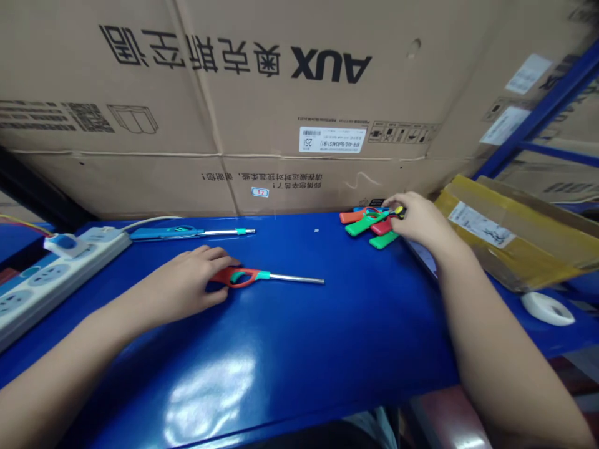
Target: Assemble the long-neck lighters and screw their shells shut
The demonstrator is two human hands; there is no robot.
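1. My left hand (pixel 187 284) rests near the middle of the blue worktop (pixel 290 349), fingers curled over the handle of the red lighter (pixel 262 276). Its metal rod points toward the right edge.
2. My right hand (pixel 418 221) is at the back edge, toward the right, fingertips pinching a green handle (pixel 367 224) in the pile of coloured handles (pixel 384 239).
3. A blue lighter (pixel 187 233) lies along the back edge, and a power strip (pixel 51 274) lies at the left edge.

1. The left hand (pixel 187 287) lies palm down, forearm stretched in from the lower left, fingers (pixel 218 254) loosely curled.
2. The right hand (pixel 418 221) reaches farther forward, arm nearly straight, its fingertips pinched together and pointing left.
3. The two hands are well apart.
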